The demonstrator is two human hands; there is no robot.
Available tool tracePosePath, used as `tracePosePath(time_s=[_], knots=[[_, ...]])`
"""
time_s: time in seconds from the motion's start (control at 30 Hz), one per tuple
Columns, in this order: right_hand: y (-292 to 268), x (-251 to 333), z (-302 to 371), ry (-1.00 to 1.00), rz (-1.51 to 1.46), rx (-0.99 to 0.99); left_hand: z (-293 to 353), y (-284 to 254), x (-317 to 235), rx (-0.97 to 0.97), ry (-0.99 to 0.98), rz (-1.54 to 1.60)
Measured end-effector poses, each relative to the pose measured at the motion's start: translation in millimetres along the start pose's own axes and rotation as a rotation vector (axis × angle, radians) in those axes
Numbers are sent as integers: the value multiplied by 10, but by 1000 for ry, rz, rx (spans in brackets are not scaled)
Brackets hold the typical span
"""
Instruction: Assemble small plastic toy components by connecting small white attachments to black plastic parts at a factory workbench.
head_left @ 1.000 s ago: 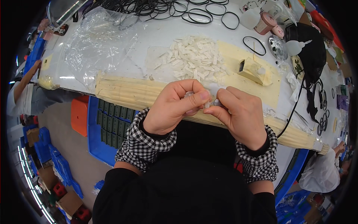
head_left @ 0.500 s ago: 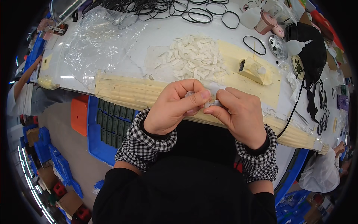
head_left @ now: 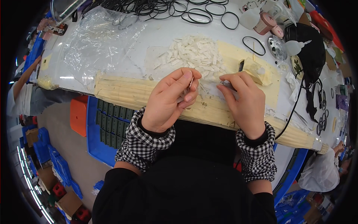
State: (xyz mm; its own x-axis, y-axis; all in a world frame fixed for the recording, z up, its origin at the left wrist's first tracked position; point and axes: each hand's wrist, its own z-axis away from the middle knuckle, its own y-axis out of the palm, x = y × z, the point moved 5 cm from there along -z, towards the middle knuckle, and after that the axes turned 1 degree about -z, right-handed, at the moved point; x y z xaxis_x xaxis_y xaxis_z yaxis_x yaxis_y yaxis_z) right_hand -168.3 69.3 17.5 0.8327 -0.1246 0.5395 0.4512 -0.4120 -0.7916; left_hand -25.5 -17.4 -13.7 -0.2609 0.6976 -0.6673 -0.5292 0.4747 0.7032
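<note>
Above the near edge of the table, my left hand (head_left: 169,99) is closed, with a thin, dark reddish strip (head_left: 190,84) pinched between thumb and fingers. Its exact kind is too small to make out. My right hand (head_left: 244,100) hovers to the right of it, thumb and forefinger apart, with nothing clearly seen between them. Just beyond both hands lies a heap of small white strips (head_left: 195,56). A yellowish taped block (head_left: 257,72) sits on the table past my right hand.
Black rubber rings (head_left: 197,15) lie along the far side, near a clear plastic bag (head_left: 99,44). Cream padding (head_left: 123,85) covers the table's front edge. Below left is a blue crate (head_left: 91,130) of dark parts beside an orange stool (head_left: 79,115). Other people work at both sides.
My hands have moved apart from their close pinch. The left has turned and risen slightly, showing the thin strip; the right has shifted right and its fingers have opened.
</note>
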Motion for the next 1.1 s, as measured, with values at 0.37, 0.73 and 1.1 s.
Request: tracePosePath(time_s=[0.37,0.73,1.1], knots=[[12,25,10,-97,-17,-32,-12,-2,-6,-72,27,-17],[-1,-1,-5,-49,-12,-46,-1,10,-30,-127,15,-37],[41,10,-31,-39,-11,-12,-3,33,16,-108,-10,-70]])
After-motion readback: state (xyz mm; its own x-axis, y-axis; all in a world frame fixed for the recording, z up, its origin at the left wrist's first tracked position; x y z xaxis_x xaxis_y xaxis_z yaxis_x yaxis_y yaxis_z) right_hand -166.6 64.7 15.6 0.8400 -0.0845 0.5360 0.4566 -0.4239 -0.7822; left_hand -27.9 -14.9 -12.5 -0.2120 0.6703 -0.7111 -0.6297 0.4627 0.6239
